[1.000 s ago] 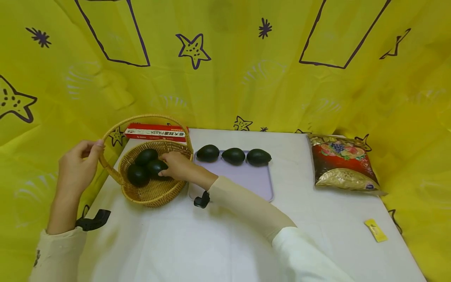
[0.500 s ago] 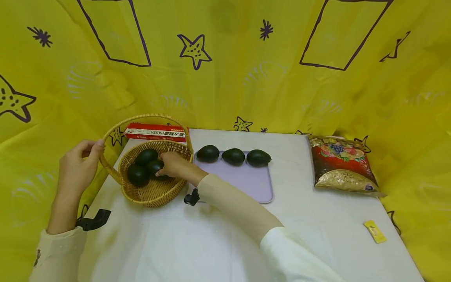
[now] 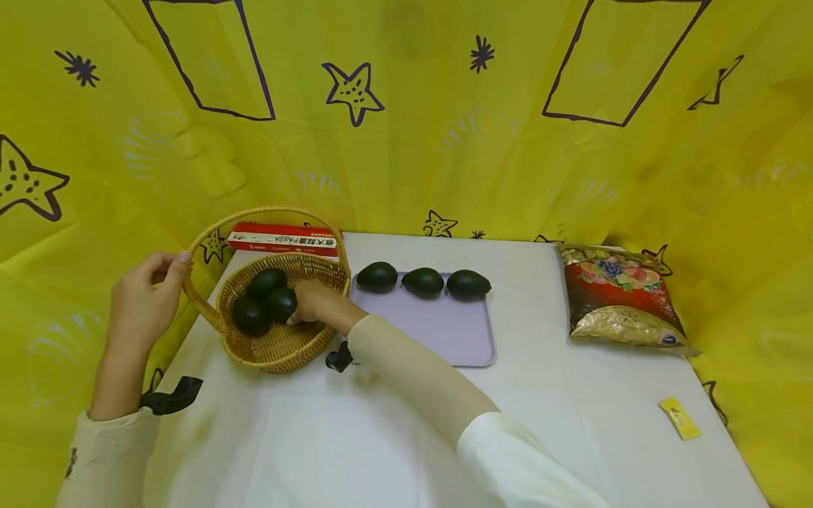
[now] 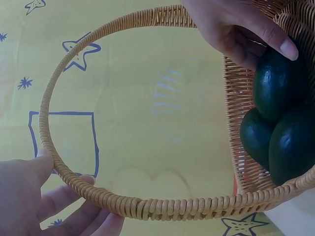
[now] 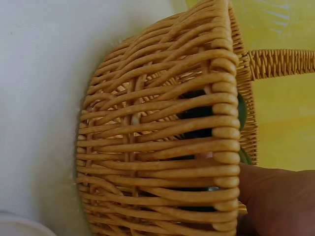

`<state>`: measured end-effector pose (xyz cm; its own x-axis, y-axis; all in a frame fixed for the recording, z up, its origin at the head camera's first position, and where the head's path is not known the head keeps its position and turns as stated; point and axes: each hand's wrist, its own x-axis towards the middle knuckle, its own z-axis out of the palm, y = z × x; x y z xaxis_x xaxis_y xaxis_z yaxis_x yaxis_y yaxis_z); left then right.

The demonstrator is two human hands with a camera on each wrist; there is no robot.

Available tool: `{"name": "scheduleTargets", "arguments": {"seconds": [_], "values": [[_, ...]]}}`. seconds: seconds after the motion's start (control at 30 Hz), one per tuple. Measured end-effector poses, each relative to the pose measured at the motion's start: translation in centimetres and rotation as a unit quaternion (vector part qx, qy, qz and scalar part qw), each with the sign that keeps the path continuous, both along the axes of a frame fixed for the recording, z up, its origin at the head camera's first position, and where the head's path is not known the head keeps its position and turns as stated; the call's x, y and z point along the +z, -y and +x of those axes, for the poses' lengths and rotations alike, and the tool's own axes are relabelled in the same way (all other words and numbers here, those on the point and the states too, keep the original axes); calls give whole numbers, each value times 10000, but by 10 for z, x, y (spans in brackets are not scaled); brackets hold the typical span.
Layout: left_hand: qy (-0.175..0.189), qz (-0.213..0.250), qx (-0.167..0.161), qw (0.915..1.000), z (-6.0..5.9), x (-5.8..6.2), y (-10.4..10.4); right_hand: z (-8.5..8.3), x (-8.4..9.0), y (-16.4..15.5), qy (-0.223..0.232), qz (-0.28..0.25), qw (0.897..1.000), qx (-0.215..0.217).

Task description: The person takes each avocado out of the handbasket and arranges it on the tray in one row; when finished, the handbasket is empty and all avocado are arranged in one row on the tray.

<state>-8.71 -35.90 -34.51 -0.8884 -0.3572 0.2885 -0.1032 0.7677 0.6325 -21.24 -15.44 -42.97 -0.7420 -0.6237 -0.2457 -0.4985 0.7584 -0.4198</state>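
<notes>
A round wicker basket [image 3: 279,339] of pale golden cane, woven in tight ribbed coils, stands at the near left of a table [image 3: 381,437] under a smooth white cloth. Its tall arched handle [image 3: 269,210] is wrapped in the same cane. The left hand [image 3: 141,305] holds that handle at its left foot, thumb and fingers curled round the cane. Inside the basket lie three dark green, pebbly-skinned avocados, egg-shaped and packed against each other. The right hand [image 3: 317,302] reaches over the right rim and curls its fingers on the nearest avocado [image 3: 281,303], with the other two basket avocados [image 3: 251,315] just left and behind.

Just right of the basket lies a flat lilac tray [image 3: 444,331] with rounded corners, matte and smooth. Three more avocados [image 3: 423,281] sit in a row along its far edge, apart from each other.

Behind the basket rests a long red and white pasta box [image 3: 282,238]. At the far right lies a glossy red snack bag [image 3: 615,296], and near the right edge a small yellow sachet [image 3: 679,417]. Crinkled yellow cloth [image 3: 413,141] with purple stars hangs all round.
</notes>
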Motion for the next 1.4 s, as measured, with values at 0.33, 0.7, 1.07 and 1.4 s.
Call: {"name": "scheduleTargets", "arguments": {"seconds": [0.33,0.7,1.07,1.4], "values": [[6,-13,14,10000,0,1,-1,2,-3,3,-209,34,9997,-133],[-13,-13,47,10000,-1,0,0,3,-1,1,-531,-164,9983,-195],[2,-99,47,9999,0,1,-1,-1,3,-6,-330,-647,9972,-163],[78,-98,41,9999,0,1,-1,-1,9,-19,-304,-777,9965,-93]]}}
